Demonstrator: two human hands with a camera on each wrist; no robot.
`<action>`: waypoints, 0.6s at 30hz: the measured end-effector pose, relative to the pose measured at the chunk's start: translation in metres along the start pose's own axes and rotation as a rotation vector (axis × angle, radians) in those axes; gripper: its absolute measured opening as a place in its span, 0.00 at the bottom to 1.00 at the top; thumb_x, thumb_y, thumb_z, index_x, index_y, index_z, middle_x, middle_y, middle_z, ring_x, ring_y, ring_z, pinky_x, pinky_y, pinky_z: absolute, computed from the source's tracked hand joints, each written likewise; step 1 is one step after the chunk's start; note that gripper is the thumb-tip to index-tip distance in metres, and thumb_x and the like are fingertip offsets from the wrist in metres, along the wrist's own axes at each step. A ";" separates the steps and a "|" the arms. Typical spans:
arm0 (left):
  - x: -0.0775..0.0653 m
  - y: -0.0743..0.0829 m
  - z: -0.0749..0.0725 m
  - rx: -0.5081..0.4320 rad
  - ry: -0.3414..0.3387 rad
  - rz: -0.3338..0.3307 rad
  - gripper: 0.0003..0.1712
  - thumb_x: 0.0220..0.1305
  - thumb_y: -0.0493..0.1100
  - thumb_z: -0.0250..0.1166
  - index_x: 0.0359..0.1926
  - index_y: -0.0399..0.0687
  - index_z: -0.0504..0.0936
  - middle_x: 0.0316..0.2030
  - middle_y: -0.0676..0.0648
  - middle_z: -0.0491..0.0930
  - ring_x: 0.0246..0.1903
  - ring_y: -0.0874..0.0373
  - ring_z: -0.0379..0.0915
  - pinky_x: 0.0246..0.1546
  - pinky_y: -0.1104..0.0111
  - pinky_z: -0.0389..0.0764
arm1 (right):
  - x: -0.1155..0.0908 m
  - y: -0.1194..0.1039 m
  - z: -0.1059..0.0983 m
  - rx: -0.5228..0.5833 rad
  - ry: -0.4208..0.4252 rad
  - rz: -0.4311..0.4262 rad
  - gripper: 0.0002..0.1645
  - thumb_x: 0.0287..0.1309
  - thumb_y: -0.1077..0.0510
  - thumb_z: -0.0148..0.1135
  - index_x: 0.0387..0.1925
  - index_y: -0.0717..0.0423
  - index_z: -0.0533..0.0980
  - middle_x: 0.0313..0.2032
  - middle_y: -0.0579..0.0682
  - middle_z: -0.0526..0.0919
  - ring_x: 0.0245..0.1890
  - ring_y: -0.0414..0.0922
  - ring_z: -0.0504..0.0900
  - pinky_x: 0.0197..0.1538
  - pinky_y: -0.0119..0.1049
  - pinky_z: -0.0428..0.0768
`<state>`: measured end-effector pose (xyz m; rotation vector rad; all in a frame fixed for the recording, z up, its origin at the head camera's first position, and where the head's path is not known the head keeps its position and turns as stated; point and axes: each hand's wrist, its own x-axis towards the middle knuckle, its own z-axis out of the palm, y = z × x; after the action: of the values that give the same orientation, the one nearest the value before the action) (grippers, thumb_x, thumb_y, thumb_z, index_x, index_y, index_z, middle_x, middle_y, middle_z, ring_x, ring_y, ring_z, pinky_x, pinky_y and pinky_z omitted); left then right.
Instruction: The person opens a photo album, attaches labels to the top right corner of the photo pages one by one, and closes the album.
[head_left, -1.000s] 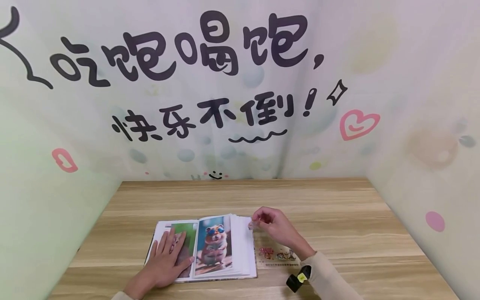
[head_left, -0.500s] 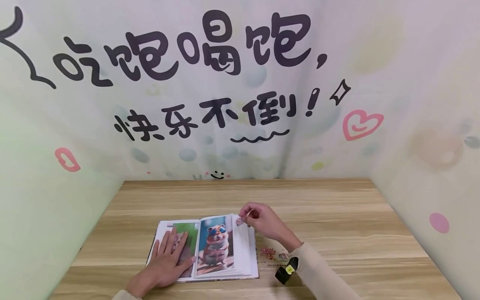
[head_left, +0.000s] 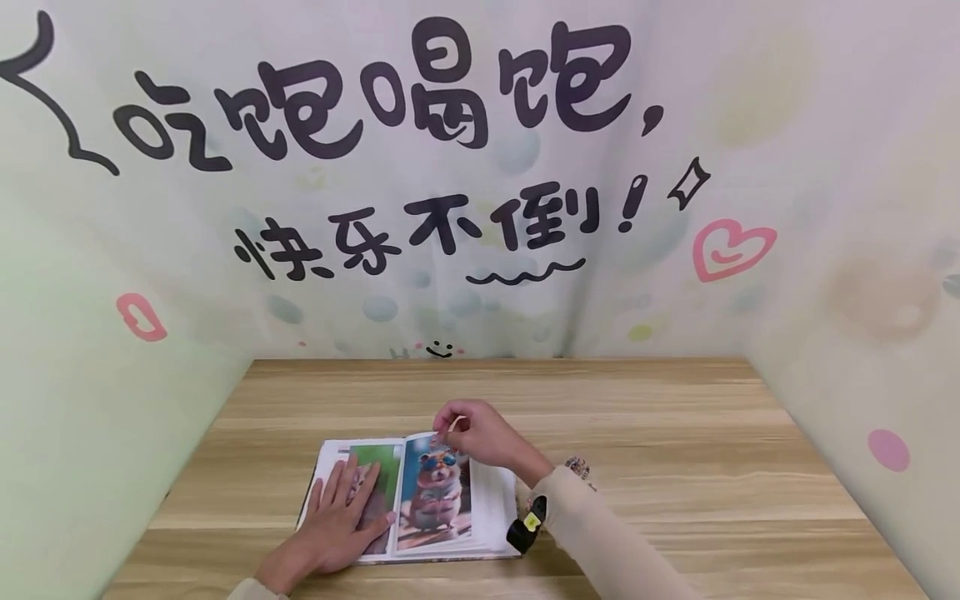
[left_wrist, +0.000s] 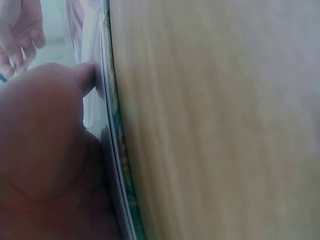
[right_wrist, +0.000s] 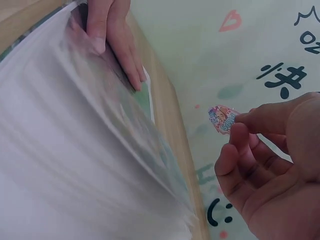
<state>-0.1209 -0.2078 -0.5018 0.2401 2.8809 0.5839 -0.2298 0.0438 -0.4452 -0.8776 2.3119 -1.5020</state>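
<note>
A photo album (head_left: pixel 491 504) lies open on the wooden table. Its left page bears a picture with a green background (head_left: pixel 386 462), partly covered by my left hand (head_left: pixel 336 518), which presses flat with fingers spread. On the facing page is a picture of a hamster in sunglasses (head_left: pixel 435 496). Above the top of that picture, my right hand (head_left: pixel 480 432) pinches a small colourful sticker (right_wrist: pixel 221 119) between thumb and index finger. In the right wrist view the sticker is held apart from the pages, its printed face showing lettering.
A patterned sheet (head_left: pixel 579 468) lies right of the album, mostly hidden under the right forearm. A black wrist strap (head_left: pixel 523 532) with a yellow tag sits on the right sleeve. A printed wall (head_left: pixel 360 325) stands behind the table (head_left: pixel 675 417).
My right hand has moved left with the sticker, from the album's right edge to over the top of the hamster picture. My left hand stays on the left page.
</note>
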 end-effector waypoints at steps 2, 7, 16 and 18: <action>0.001 -0.004 0.004 0.000 0.024 0.007 0.49 0.67 0.68 0.54 0.76 0.42 0.54 0.76 0.30 0.38 0.75 0.32 0.29 0.69 0.35 0.32 | 0.006 0.001 0.006 0.005 -0.012 -0.010 0.07 0.62 0.70 0.59 0.36 0.58 0.80 0.32 0.50 0.80 0.27 0.40 0.75 0.30 0.29 0.76; 0.007 -0.014 0.016 -0.015 0.100 0.034 0.49 0.66 0.71 0.54 0.76 0.44 0.57 0.76 0.31 0.41 0.75 0.33 0.32 0.69 0.36 0.35 | 0.019 -0.002 0.018 0.030 -0.025 0.020 0.06 0.63 0.71 0.58 0.37 0.61 0.79 0.32 0.50 0.78 0.23 0.43 0.76 0.25 0.31 0.78; 0.005 -0.011 0.013 -0.018 0.069 0.025 0.49 0.67 0.71 0.52 0.77 0.45 0.55 0.77 0.33 0.39 0.76 0.35 0.29 0.70 0.38 0.32 | 0.038 0.005 0.040 0.097 -0.009 0.115 0.06 0.65 0.69 0.58 0.36 0.59 0.79 0.29 0.47 0.77 0.17 0.40 0.74 0.18 0.30 0.74; 0.005 -0.010 0.012 -0.022 0.065 0.022 0.49 0.66 0.71 0.53 0.76 0.45 0.55 0.77 0.33 0.39 0.75 0.35 0.30 0.69 0.38 0.32 | 0.040 0.006 0.044 0.118 -0.005 0.129 0.06 0.64 0.69 0.58 0.35 0.59 0.79 0.28 0.47 0.77 0.16 0.40 0.74 0.17 0.30 0.74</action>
<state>-0.1246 -0.2116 -0.5181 0.2546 2.9355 0.6389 -0.2413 -0.0118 -0.4653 -0.6876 2.2052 -1.5605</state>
